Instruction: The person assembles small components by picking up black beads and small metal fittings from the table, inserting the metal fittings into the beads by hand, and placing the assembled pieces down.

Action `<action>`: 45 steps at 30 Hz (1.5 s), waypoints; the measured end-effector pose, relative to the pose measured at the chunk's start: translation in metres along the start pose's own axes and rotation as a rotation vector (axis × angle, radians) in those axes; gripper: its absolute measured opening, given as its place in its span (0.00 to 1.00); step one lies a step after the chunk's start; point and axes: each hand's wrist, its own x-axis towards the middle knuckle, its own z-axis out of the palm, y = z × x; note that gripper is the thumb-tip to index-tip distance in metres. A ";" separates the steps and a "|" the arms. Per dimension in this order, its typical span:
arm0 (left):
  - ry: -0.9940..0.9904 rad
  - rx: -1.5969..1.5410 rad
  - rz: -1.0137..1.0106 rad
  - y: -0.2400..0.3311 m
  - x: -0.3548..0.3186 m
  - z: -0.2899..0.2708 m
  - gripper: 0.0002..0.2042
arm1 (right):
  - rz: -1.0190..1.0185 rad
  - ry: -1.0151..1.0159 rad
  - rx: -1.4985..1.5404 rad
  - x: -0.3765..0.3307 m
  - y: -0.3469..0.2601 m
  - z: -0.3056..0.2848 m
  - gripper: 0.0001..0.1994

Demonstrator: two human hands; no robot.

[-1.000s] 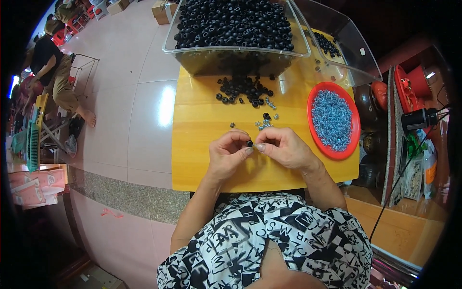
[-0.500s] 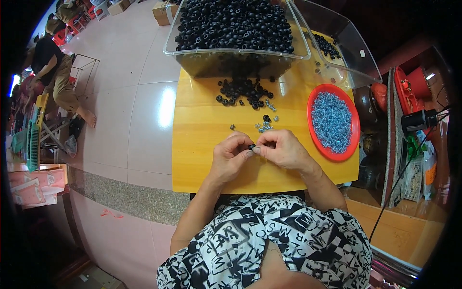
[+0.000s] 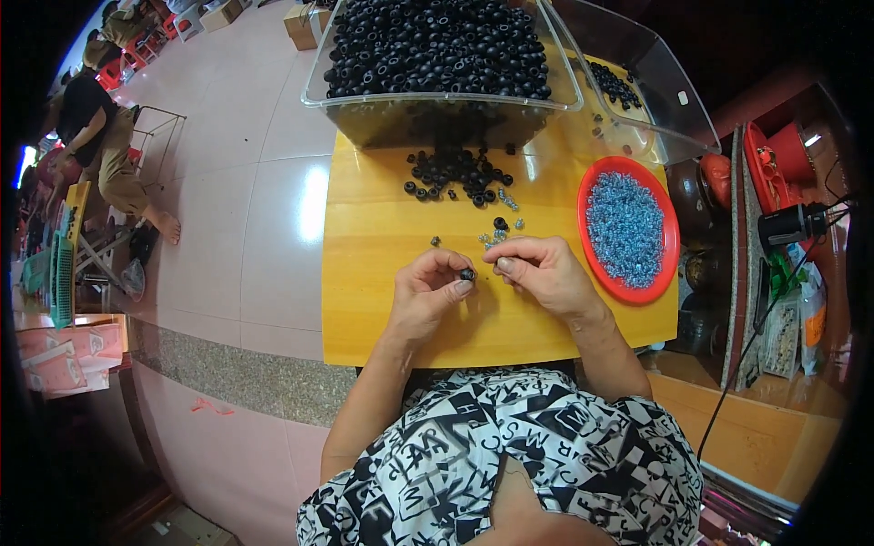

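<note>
Between its thumb and fingertips my left hand [image 3: 424,293] pinches a small round black plastic piece [image 3: 467,274], above the near half of the yellow table [image 3: 382,341]. My right hand [image 3: 543,278] is just to the right, a small gap away from that piece. Its thumb and forefinger are drawn together, and whatever may be between them is too small to make out. Past my fingertips lie a few small clear-blue pieces [image 3: 496,238] and a single black piece [image 3: 500,223]. Farther off is a loose heap of black pieces [image 3: 460,173].
A clear bin [image 3: 437,98] full of black pieces stands at the table's far side, a second clear bin [image 3: 701,123] beside it. On the right a red oval tray [image 3: 584,218] holds many clear-blue pieces. A person [image 3: 100,136] sits at the far left.
My hands have parted: the right one has drawn back from the black piece, which stays pinched in the left and has shifted slightly left.
</note>
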 end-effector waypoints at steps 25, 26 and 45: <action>0.056 -0.376 -0.184 0.004 0.002 -0.007 0.11 | 0.067 0.044 0.429 0.010 0.014 0.009 0.08; 0.061 -0.375 -0.168 0.004 0.002 -0.006 0.11 | 0.091 0.018 0.453 0.010 0.015 0.008 0.08; 0.081 -0.401 -0.244 0.007 0.001 -0.006 0.09 | -0.059 0.114 0.003 0.003 0.000 0.030 0.03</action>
